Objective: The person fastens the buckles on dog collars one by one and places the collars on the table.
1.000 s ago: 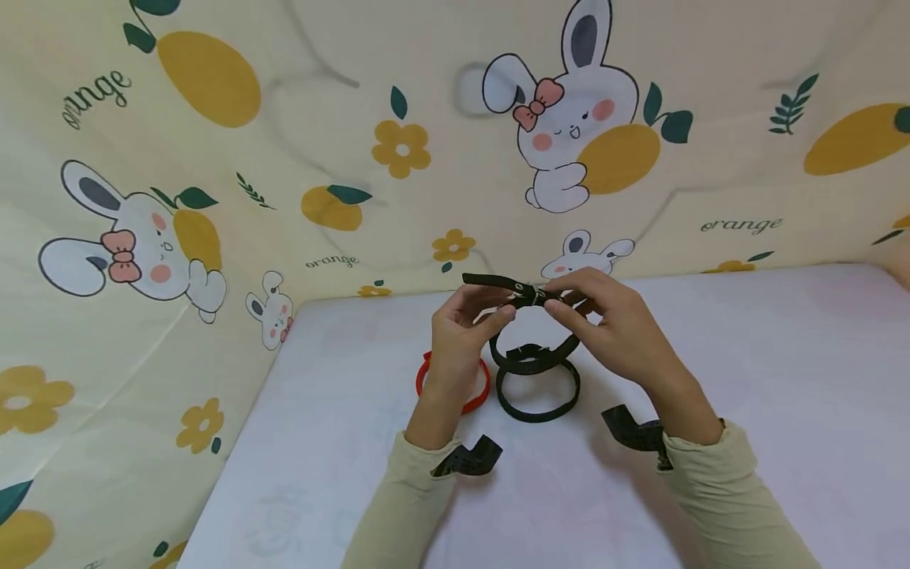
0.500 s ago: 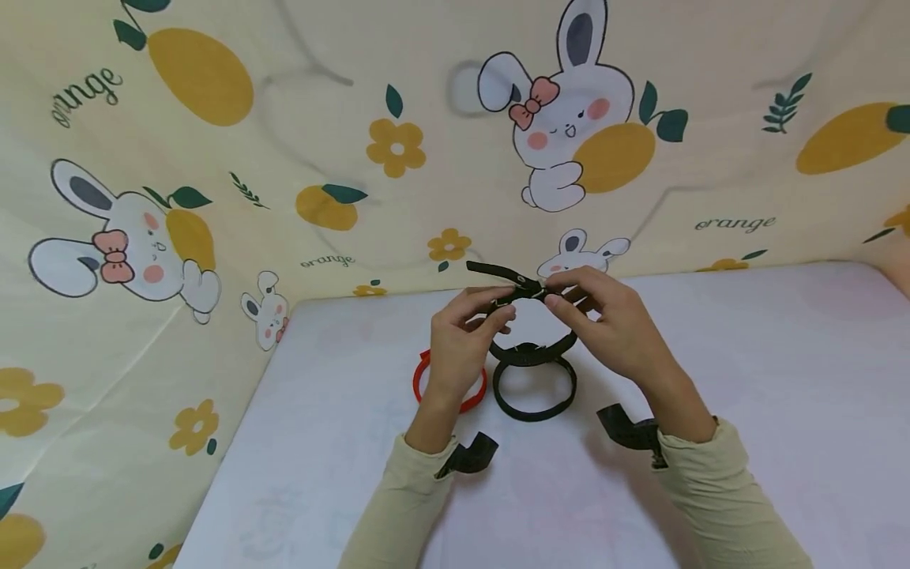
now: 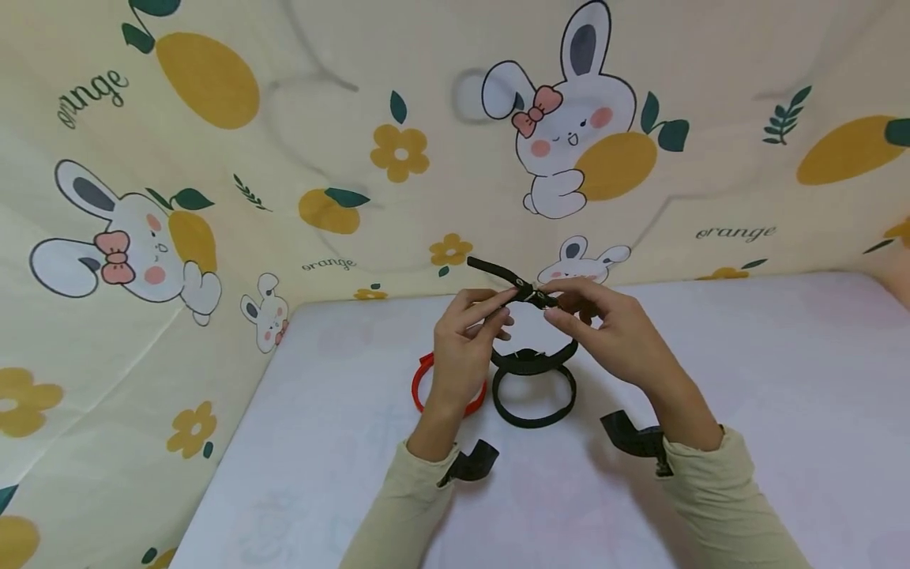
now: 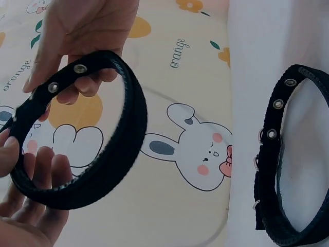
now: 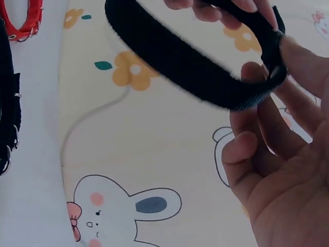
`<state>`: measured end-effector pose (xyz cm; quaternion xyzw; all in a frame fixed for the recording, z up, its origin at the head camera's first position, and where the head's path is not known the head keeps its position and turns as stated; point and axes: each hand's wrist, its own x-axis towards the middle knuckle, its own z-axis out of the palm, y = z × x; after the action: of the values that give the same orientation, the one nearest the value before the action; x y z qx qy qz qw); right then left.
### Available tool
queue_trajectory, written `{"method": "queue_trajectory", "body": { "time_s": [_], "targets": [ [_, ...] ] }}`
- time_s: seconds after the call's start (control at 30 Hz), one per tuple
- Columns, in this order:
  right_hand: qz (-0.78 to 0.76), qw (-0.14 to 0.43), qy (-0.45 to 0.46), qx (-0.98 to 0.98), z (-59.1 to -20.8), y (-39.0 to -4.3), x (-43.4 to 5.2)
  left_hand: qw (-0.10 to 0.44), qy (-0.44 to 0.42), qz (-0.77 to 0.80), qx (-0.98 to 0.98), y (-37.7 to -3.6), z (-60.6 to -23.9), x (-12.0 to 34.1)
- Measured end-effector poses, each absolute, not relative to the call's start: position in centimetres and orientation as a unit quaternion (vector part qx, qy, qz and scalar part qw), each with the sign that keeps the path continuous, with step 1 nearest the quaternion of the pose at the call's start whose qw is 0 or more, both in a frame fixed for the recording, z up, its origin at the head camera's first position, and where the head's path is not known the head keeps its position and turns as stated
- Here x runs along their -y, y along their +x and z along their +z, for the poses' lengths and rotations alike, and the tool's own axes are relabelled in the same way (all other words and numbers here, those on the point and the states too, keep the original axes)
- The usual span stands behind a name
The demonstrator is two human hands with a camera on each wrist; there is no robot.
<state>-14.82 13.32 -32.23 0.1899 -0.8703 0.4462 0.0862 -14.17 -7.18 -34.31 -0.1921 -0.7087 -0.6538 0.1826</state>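
Observation:
Both hands hold a black pet collar (image 3: 535, 365), closed into a loop and raised over the table. My left hand (image 3: 460, 348) pinches its buckled part from the left, index finger stretched toward the buckle. From the right, my right hand (image 3: 617, 336) pinches the same part between thumb and fingers. The strap's free tail (image 3: 490, 269) sticks up to the left. Metal eyelets (image 4: 53, 87) show on the strap in the left wrist view. Fingers partly hide the buckle.
A second black collar (image 3: 533, 423) lies looped on the white table (image 3: 320, 442) below the hands. Left of it is a red collar (image 3: 424, 371), partly behind the left hand and wrist. A patterned cloth (image 3: 412, 71) hangs behind the table.
The collar's free tail has tilted from nearly level to slanting up at the left. My left index finger has straightened toward the buckle. Both hands keep holding the collar.

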Motion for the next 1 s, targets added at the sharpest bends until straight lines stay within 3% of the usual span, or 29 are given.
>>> {"method": "queue_trajectory", "body": {
  "time_s": [0.17,0.67,1.0],
  "targets": [
    [0.458,0.089,0.207,0.860,-32.3,-15.0,-13.6,0.173,-0.156,-0.666,0.709,-14.2,-34.3,7.5],
    [0.470,0.090,0.204,0.854,-32.3,-15.2,-13.8,0.070,-0.030,-0.788,0.611,-14.6,-33.3,8.4],
    [0.479,0.145,0.252,0.828,-32.2,-14.5,-12.6,0.078,-0.117,-0.728,0.671,-14.1,-33.4,8.2]
  ]
}}
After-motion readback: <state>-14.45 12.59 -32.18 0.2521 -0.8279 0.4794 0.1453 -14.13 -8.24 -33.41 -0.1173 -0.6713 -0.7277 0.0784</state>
